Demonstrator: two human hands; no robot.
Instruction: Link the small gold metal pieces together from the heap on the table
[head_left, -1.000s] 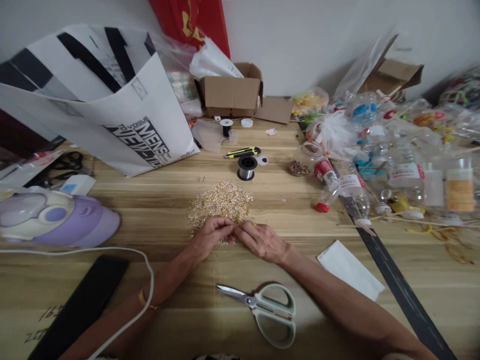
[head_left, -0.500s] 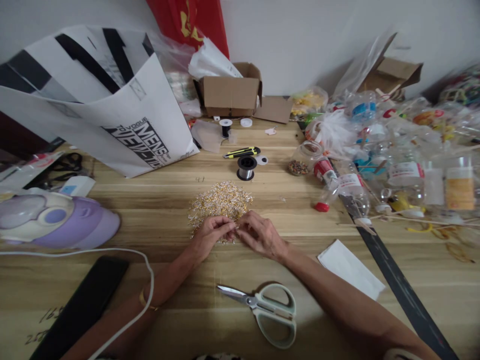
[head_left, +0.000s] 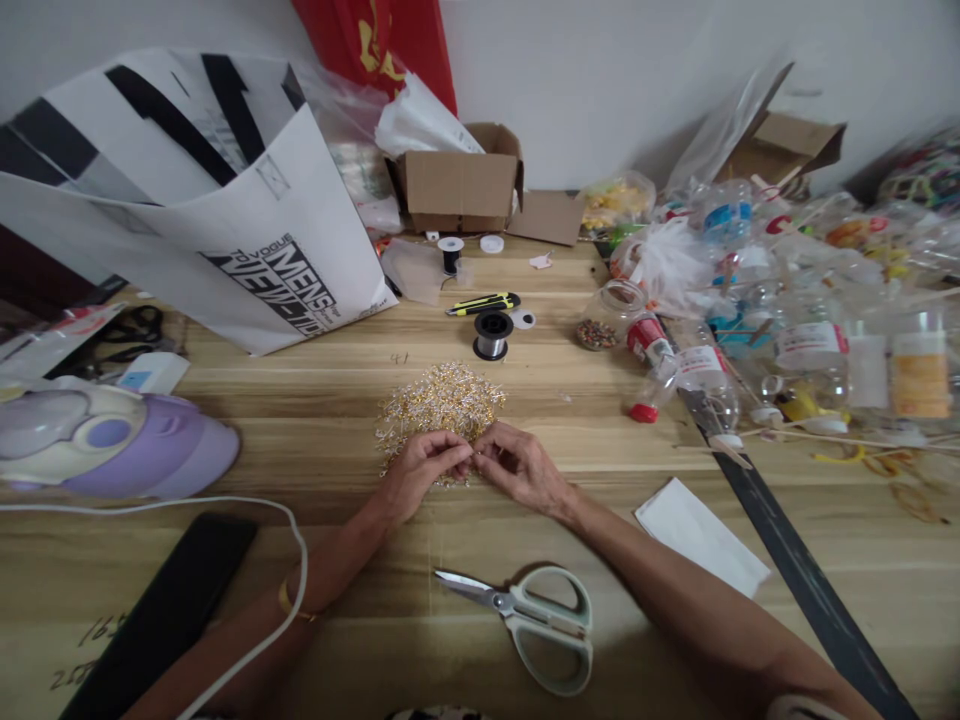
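A heap of tiny gold and silver bead-like pieces (head_left: pixel 439 400) lies on the wooden table. At its near edge my left hand (head_left: pixel 429 465) is closed in a pinch, thumb against fingers. My right hand (head_left: pixel 521 468) pinches too, its fingertips meeting those of the left. Whatever sits between the fingertips is too small to make out. Beyond the heap stands a black spool of silvery wire (head_left: pixel 493 336). Scissors with pale green handles (head_left: pixel 546 627) lie nearer me, below both hands, their blades pointing left.
A yellow-black utility knife (head_left: pixel 484 304) lies behind the spool. Plastic bottles (head_left: pixel 705 375) crowd the right side. At left are a white paper bag (head_left: pixel 285 240), a purple appliance (head_left: pixel 142 440), a white cord (head_left: pixel 289 520) and a black flat object (head_left: pixel 169 610). Folded white paper (head_left: pixel 701 537) lies right.
My right hand's fingers have shifted slightly, curling closer around the fingertips. My left hand stays almost still, and the things on the table have not moved.
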